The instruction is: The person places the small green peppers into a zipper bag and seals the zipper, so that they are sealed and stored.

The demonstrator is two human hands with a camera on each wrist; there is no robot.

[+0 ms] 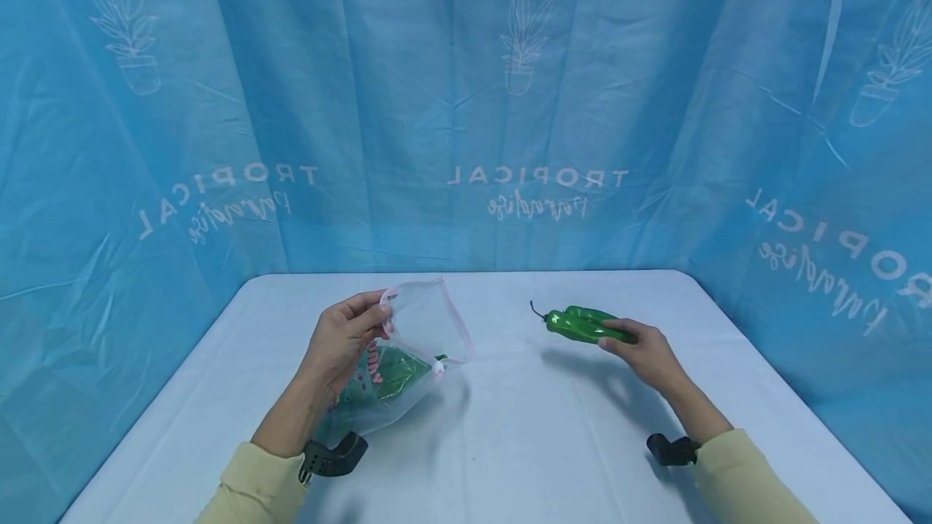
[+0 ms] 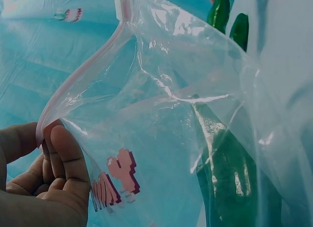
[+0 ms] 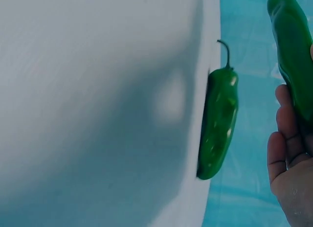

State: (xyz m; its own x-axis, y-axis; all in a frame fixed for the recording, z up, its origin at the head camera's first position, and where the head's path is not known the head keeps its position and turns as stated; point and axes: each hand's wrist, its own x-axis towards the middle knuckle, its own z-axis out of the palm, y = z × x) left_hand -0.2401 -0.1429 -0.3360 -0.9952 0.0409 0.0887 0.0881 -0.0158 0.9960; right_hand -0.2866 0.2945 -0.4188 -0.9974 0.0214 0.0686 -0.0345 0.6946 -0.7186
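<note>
My left hand (image 1: 348, 340) pinches the pink-edged rim of a clear zip bag (image 1: 429, 314), whose mouth gapes. Through the plastic, a green pepper (image 2: 234, 168) shows inside; whether others lie with it I cannot tell. Pink printed shapes (image 2: 122, 173) mark the bag's side. To the right, my right hand (image 1: 651, 354) holds a long green pepper (image 3: 293, 51) by one end, raised above the table. Another green pepper (image 3: 219, 124), with a thin curved stem, lies on the table beyond. The two overlap in the head view.
A white cloth covers the table (image 1: 510, 427). Blue curtains (image 1: 437, 103) printed with plants and lettering hang behind it and on both sides. Each wrist wears a black camera mount (image 1: 335, 455).
</note>
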